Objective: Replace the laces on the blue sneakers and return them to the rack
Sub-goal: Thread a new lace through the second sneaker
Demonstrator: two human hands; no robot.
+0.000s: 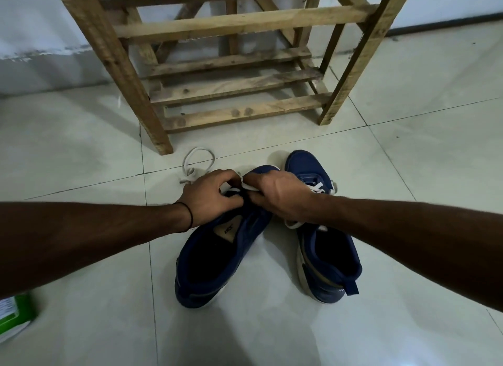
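Pale tiled floor, and the left blue sneaker lies heel toward the person, toe angled right toward its partner. Both hands meet over its eyelets: the right hand pinches the white lace, and the left hand curls onto the same lace just beside it. The right sneaker sits alongside. A loose lace and the wooden rack lie straight ahead.

Dim, cool light; soft glare on floor tiles, wide-angle bending at edges, slightly soft focus.
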